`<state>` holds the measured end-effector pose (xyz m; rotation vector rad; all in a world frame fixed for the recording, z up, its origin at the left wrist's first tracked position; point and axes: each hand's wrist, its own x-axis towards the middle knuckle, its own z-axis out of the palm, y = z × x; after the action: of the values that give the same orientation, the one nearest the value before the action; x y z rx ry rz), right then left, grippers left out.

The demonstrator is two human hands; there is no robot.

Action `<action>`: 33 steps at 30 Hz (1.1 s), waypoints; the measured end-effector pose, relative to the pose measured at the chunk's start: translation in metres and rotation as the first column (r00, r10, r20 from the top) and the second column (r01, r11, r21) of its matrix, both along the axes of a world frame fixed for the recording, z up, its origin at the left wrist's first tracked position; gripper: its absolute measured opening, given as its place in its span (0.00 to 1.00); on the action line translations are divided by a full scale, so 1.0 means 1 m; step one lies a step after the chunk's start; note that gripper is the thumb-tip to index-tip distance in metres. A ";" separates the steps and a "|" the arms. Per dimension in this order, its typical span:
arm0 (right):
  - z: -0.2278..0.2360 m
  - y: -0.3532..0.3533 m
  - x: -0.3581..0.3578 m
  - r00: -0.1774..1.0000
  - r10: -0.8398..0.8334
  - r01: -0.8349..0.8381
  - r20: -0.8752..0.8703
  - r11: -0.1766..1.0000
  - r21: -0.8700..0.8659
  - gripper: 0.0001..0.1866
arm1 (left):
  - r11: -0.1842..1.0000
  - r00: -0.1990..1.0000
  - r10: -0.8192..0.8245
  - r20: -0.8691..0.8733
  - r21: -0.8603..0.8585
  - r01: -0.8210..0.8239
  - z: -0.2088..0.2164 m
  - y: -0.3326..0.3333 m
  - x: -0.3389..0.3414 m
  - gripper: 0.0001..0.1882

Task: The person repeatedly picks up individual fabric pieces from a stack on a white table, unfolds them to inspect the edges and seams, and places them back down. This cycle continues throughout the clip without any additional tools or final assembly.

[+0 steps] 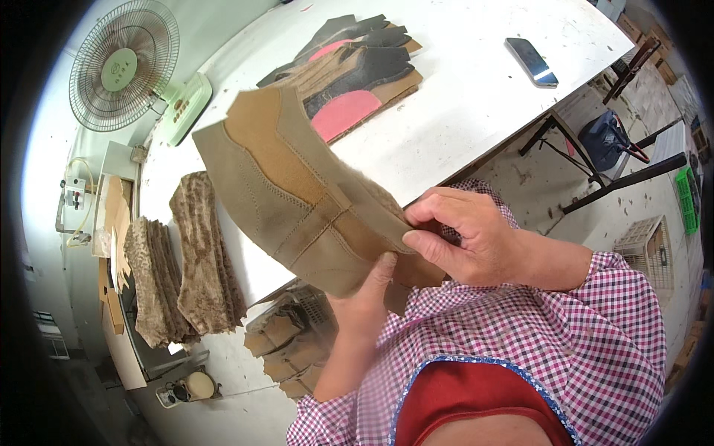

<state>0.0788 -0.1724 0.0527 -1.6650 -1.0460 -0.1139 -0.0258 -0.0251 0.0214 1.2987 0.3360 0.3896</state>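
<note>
A stitched shoe upper [271,189] in olive and tan, with a fuzzy lining at its edge, is held up in front of me over the table's near edge. My left hand [361,301] grips its lower side from below, the thumb lying on the outer face and the other fingers hidden behind. With thumb and forefinger my right hand [472,238] pinches the right-hand edge. Beyond the upper, a pile of cut pieces [364,74] in black, tan and pink lies on the white table [461,89].
Two stacks of brown mottled fleece pieces [204,260] rest at the table's left side. A phone [532,62] lies far right. At far left stands a fan [123,67]. Below the near edge, a crate [316,308] is beside more uppers [290,346]. A dark bag [604,140] hangs right.
</note>
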 end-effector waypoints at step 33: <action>0.032 0.004 0.005 0.938 -0.012 0.103 -0.346 0.964 0.247 0.06 | 0.973 0.964 -0.207 -0.166 0.066 0.220 -0.015 -0.030 -0.004 0.21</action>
<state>0.0841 -0.1680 0.0844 -1.4120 -0.6859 0.0010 -0.0303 -0.0552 0.0064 1.4364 0.3116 0.1187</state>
